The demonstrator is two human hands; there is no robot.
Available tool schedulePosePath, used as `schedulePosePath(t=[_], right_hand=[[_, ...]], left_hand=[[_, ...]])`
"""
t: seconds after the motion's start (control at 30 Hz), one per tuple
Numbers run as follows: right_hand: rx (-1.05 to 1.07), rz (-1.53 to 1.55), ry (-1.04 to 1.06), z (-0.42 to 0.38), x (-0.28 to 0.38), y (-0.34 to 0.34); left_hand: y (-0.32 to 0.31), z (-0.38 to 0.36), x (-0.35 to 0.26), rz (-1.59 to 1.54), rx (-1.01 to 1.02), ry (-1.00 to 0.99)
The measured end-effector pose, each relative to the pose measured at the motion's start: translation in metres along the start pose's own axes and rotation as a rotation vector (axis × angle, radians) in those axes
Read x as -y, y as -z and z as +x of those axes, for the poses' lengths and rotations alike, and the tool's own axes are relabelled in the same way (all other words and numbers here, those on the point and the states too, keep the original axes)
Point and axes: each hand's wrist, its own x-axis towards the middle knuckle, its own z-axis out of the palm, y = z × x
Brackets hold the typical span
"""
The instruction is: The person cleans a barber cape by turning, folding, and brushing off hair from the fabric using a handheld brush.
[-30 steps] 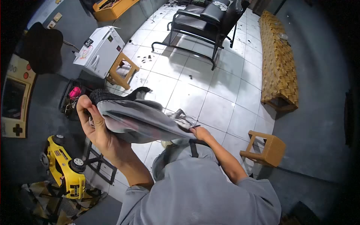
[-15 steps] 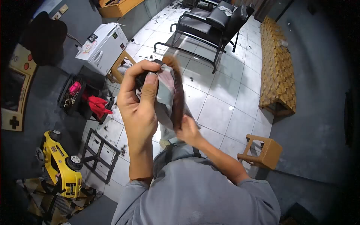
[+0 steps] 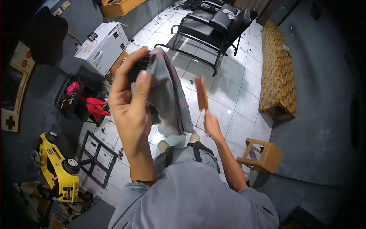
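My left hand [image 3: 129,107] is raised in front of me, its thumb and fingers closed on a grey cloth [image 3: 166,91] with a dark bunched part at the grip. The cloth hangs down in folds and shows faint pinkish patches. To its right, my right hand [image 3: 212,126] is wrapped round the handle of a brush [image 3: 201,93] with reddish-brown bristles and a wooden back. The brush is upright, slightly blurred, and apart from the cloth. Its bristles face left, towards the cloth.
A black reclining chair [image 3: 213,30] stands ahead on the white tiles, with dark hair tufts scattered about. A woven bench [image 3: 278,72] and a brown stool [image 3: 267,156] are on the right. At left are a small white fridge [image 3: 101,49], a black frame [image 3: 95,158] and a yellow toy car [image 3: 59,168].
The brush has moved right, away from the cloth, with my right hand. My left hand has shifted slightly left, and the cloth now hangs more spread out.
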Motion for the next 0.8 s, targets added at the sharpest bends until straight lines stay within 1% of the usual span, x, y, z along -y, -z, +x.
schedulePosePath(t=[0.03, 0.1, 0.13, 0.17, 0.2, 0.23, 0.27, 0.3, 0.33, 0.37, 0.4, 0.43, 0.47, 0.5, 0.53, 0.57, 0.6, 0.67, 0.7, 0.73, 0.77, 0.8], right_hand=[[0.008, 0.302, -0.089, -0.014, 0.058, -0.005], [0.140, 0.675, 0.073, -0.043, 0.134, -0.014], [0.184, 0.684, 0.191, -0.053, 0.155, -0.021], [0.226, 0.693, 0.310, -0.060, 0.165, -0.028], [0.165, 0.532, 0.337, -0.059, 0.143, -0.039], [0.132, 0.467, 0.357, -0.064, 0.148, -0.053], [0.142, 0.425, 0.425, -0.055, 0.130, -0.066], [0.165, 0.241, 0.463, -0.041, 0.101, -0.069], [0.182, 0.059, 0.509, -0.028, 0.073, -0.073], [0.198, -0.189, 0.443, -0.017, 0.040, -0.066], [0.230, -0.445, 0.391, -0.005, 0.007, -0.058], [0.249, -0.623, 0.257, 0.001, -0.036, -0.052], [0.262, -0.692, 0.167, 0.004, -0.076, -0.041], [0.273, -0.762, 0.081, 0.007, -0.102, -0.028], [0.217, -0.845, 0.007, 0.011, -0.104, -0.017], [0.161, -0.923, -0.078, 0.012, -0.108, -0.009], [0.114, -0.889, -0.084, 0.014, -0.111, 0.001], [0.014, -0.821, -0.080, 0.044, -0.098, 0.017], [-0.078, -0.600, 0.033, 0.052, -0.074, 0.020], [-0.163, -0.375, 0.139, 0.049, -0.035, 0.022], [-0.179, -0.018, 0.174, 0.036, 0.024, 0.018], [-0.106, 0.306, 0.037, 0.015, 0.088, 0.016]], left_hand=[[-0.005, 0.001, 0.002, 0.048, 0.037, -0.031], [-0.015, 0.001, 0.005, 0.016, 0.119, 0.067], [-0.021, 0.003, 0.008, 0.031, 0.175, -0.010], [-0.029, 0.001, 0.007, -0.001, 0.232, -0.006], [-0.035, 0.001, 0.006, 0.004, 0.264, -0.030], [-0.041, 0.002, 0.006, 0.010, 0.295, -0.055], [-0.045, 0.002, 0.005, -0.040, 0.283, -0.088], [-0.046, 0.004, 0.003, -0.056, 0.300, -0.119], [-0.045, 0.006, 0.002, -0.075, 0.255, -0.128], [-0.044, 0.008, 0.001, -0.093, 0.209, -0.140], [-0.034, 0.011, 0.002, -0.009, 0.171, -0.181], [-0.034, 0.012, 0.002, -0.163, 0.139, -0.197], [-0.028, 0.012, 0.002, -0.167, 0.135, -0.155], [-0.022, 0.013, 0.004, -0.173, 0.130, -0.117], [-0.021, 0.013, 0.007, -0.187, 0.078, -0.128], [-0.023, 0.013, 0.006, -0.157, 0.089, -0.158], [-0.027, 0.013, 0.002, -0.129, 0.102, -0.177], [-0.036, 0.014, -0.003, 0.002, 0.129, -0.198], [-0.041, 0.015, -0.005, 0.067, 0.142, -0.211], [-0.043, 0.015, -0.006, 0.095, 0.170, -0.208], [-0.045, 0.015, -0.006, 0.122, 0.199, -0.202], [-0.047, 0.016, -0.004, 0.150, 0.205, -0.192]])
